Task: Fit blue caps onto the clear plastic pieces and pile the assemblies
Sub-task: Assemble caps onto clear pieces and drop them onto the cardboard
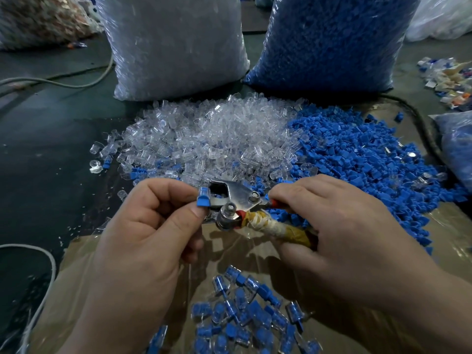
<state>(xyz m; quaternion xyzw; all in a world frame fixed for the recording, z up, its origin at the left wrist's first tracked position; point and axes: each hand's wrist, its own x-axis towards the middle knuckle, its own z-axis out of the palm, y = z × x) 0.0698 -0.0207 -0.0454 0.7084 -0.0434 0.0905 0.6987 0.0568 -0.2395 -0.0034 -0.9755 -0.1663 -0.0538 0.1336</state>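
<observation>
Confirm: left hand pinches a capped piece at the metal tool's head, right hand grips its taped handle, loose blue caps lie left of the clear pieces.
One error: the head view shows the blue caps right of the clear pieces. Correct: left hand on capped piece, right hand on taped handle.

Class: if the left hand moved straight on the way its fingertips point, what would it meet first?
Probably the pliers, their metal head just beyond the capped piece the left hand pinches; a single view leaves depth uncertain.
</observation>
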